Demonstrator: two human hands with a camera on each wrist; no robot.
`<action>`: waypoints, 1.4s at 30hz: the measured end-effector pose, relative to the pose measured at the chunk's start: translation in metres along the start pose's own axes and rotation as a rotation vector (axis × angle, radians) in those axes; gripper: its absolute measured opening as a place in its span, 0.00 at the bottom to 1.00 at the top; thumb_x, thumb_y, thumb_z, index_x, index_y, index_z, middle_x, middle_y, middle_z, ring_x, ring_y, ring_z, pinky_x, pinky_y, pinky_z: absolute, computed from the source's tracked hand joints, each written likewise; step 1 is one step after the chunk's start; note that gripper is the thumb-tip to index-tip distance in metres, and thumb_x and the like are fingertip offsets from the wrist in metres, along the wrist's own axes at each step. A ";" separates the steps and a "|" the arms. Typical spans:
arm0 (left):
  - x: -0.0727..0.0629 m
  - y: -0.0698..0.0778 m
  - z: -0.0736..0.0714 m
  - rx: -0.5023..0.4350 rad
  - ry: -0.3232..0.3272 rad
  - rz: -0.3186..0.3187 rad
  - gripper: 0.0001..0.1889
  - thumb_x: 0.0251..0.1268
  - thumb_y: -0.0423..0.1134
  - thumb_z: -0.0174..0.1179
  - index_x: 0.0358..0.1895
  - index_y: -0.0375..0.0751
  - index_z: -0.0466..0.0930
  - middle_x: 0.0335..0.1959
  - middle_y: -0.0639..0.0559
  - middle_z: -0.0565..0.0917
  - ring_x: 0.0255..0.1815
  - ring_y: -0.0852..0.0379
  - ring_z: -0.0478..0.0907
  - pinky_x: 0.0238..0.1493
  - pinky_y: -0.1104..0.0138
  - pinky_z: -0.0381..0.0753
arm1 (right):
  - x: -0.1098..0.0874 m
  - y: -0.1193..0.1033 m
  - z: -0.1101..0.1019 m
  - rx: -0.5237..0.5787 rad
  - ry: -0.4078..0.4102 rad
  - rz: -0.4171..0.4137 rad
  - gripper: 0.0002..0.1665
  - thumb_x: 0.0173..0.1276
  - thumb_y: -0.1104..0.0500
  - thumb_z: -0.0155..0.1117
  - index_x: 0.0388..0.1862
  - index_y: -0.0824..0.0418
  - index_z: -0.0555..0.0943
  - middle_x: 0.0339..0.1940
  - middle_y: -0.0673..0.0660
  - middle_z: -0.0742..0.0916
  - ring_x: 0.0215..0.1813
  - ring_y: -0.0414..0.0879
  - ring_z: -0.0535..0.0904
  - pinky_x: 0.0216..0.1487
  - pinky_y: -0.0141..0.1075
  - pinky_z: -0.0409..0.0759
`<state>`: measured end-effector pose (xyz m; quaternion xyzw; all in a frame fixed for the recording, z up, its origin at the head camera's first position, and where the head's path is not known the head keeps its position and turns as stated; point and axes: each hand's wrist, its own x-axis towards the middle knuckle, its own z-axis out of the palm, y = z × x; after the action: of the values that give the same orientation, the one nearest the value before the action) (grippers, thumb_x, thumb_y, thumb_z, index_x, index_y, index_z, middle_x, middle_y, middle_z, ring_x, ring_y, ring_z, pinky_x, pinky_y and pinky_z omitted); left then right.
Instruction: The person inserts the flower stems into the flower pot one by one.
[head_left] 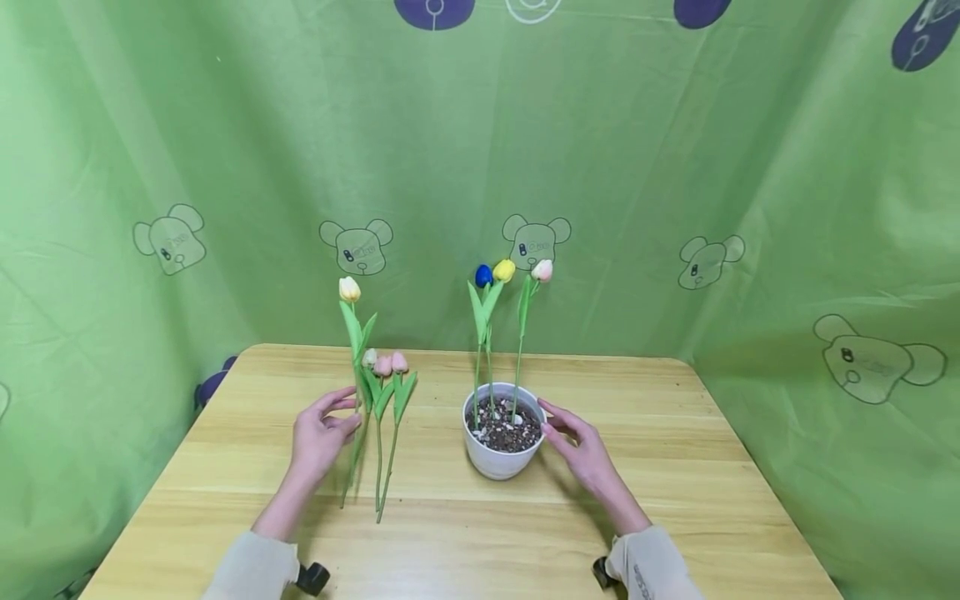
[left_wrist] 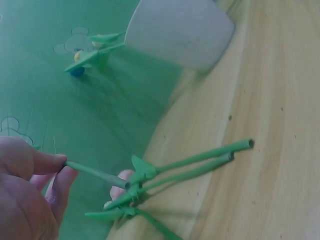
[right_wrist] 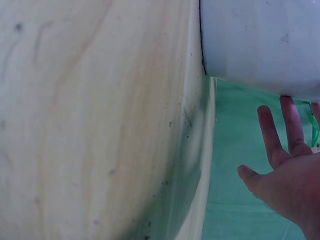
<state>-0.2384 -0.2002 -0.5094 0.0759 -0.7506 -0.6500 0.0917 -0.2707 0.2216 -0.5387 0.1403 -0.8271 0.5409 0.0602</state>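
Note:
My left hand (head_left: 321, 433) pinches the green stem of a cream-yellow artificial tulip (head_left: 349, 289), held upright above the left part of the table. The stem's cut end (left_wrist: 120, 183) points out past the thumb and finger in the left wrist view. At the right side of a white flowerpot (head_left: 501, 462), my right hand (head_left: 585, 457) touches the rim with its fingertips. Its fingers (right_wrist: 271, 135) look straight and spread in the right wrist view. Dark soil with pale bits (head_left: 510, 435) fills the pot, where a blue tulip (head_left: 483, 276), a yellow tulip (head_left: 504, 270) and a pale pink tulip (head_left: 542, 271) stand.
Beside the left hand, two pink tulips (head_left: 399, 363) and a white tulip (head_left: 370, 358) lie on the wooden table (head_left: 600, 542), stems toward the front. A green curtain (head_left: 600, 167) with bear-head prints surrounds the table's back and sides.

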 end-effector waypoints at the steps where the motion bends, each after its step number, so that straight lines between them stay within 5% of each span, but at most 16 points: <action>1: 0.000 0.001 0.001 -0.007 -0.001 0.009 0.28 0.65 0.23 0.66 0.69 0.41 0.77 0.62 0.35 0.81 0.35 0.58 0.84 0.44 0.62 0.92 | 0.000 0.000 0.000 0.001 0.000 0.002 0.27 0.76 0.58 0.65 0.72 0.58 0.76 0.53 0.63 0.90 0.57 0.48 0.83 0.67 0.51 0.79; 17: -0.005 0.031 0.030 -0.074 -0.062 0.200 0.27 0.63 0.21 0.67 0.66 0.38 0.79 0.57 0.34 0.83 0.34 0.61 0.84 0.42 0.58 0.92 | 0.001 0.000 0.000 -0.003 0.016 -0.016 0.27 0.76 0.59 0.65 0.72 0.59 0.77 0.51 0.63 0.90 0.54 0.39 0.83 0.69 0.54 0.77; 33: -0.014 0.057 0.072 -0.159 -0.117 0.350 0.26 0.62 0.20 0.67 0.64 0.37 0.80 0.52 0.33 0.85 0.38 0.50 0.87 0.42 0.59 0.92 | -0.002 0.000 0.001 -0.006 0.003 0.010 0.27 0.77 0.58 0.64 0.73 0.59 0.76 0.53 0.62 0.89 0.57 0.44 0.83 0.66 0.38 0.79; 42: -0.016 0.078 0.104 -0.261 -0.167 0.468 0.26 0.63 0.24 0.68 0.65 0.34 0.77 0.53 0.31 0.85 0.39 0.60 0.87 0.45 0.58 0.92 | -0.001 -0.001 0.001 -0.013 0.009 -0.003 0.27 0.76 0.59 0.65 0.72 0.59 0.76 0.51 0.62 0.90 0.55 0.41 0.83 0.68 0.44 0.79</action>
<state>-0.2473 -0.0856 -0.4472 -0.1656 -0.6627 -0.7062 0.1861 -0.2695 0.2207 -0.5387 0.1386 -0.8300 0.5362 0.0657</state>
